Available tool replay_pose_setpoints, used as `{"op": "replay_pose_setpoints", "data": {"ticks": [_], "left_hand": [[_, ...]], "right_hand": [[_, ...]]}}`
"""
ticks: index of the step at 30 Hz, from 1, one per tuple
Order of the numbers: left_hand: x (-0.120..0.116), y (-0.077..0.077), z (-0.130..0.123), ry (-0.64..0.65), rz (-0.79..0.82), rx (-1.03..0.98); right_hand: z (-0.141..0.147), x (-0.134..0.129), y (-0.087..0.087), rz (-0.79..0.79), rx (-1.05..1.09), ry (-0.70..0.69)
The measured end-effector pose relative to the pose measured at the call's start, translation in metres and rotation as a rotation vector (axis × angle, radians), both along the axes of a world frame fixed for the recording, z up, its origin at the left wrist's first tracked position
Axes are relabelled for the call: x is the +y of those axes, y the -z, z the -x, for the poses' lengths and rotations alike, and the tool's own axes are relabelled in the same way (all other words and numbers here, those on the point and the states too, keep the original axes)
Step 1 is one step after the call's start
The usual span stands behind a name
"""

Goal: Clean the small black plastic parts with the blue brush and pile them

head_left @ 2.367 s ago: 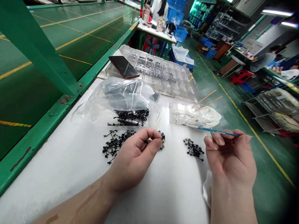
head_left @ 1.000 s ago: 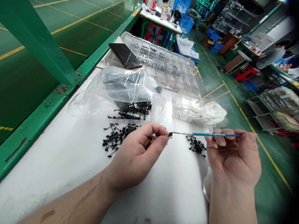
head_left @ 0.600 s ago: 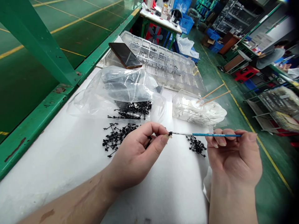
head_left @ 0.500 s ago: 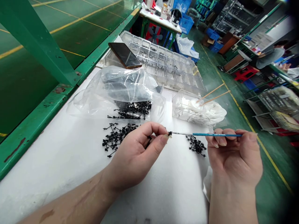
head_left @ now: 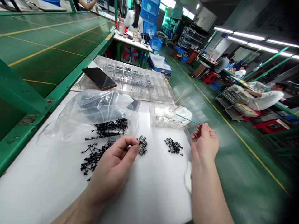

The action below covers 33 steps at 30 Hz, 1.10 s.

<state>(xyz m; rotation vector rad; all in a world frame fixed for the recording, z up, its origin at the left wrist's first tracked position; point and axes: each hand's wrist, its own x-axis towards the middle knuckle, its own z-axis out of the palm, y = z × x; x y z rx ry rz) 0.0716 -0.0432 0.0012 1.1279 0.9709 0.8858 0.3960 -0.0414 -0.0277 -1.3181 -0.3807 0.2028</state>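
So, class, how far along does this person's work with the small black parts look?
Already done, it seems: many cells of the clear compartment tray hold small dark parts. In hand: the left hand pinches a small piece beside a black cluster, and the right hand holds a thin blue stick. Left: the black branched sprues on the white sheet and the bunch by the plastic bag look unworked.

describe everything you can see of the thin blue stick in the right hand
The thin blue stick is straight and slender, with a smooth blue surface; its material and fine tip are too small to make out. The fingertips of the right hand pinch its near end. It slants up and to the left, its far end reaching over the clear plastic box. Whether it touches the box cannot be told.
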Motion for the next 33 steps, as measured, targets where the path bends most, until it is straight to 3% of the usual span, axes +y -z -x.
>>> {"op": "replay_pose_setpoints", "data": {"ticks": [7,11,13,16,18,22,33], "left_hand": [[0.001,0.000,0.001,-0.004,-0.001,-0.025],[0.002,-0.001,0.003,0.040,-0.005,-0.034],[0.004,0.000,0.004,0.059,-0.015,-0.046],[0.004,0.002,0.004,0.047,-0.017,-0.060],[0.003,0.003,0.004,0.042,-0.013,-0.059],[0.002,0.005,0.003,0.054,-0.013,-0.075],[0.002,0.004,0.001,0.061,-0.025,-0.093]], "right_hand": [[-0.007,-0.001,0.006,0.119,-0.044,0.053],[0.025,-0.012,-0.005,0.088,-0.404,0.110],[0.052,-0.018,-0.010,0.153,-0.677,-0.132],[0.087,-0.024,-0.015,0.437,-0.961,-0.814],[0.100,-0.024,-0.016,0.595,-1.022,-1.050],[0.104,-0.019,-0.013,0.730,-1.029,-1.128],[0.110,-0.019,-0.009,0.801,-1.099,-1.103]]}}
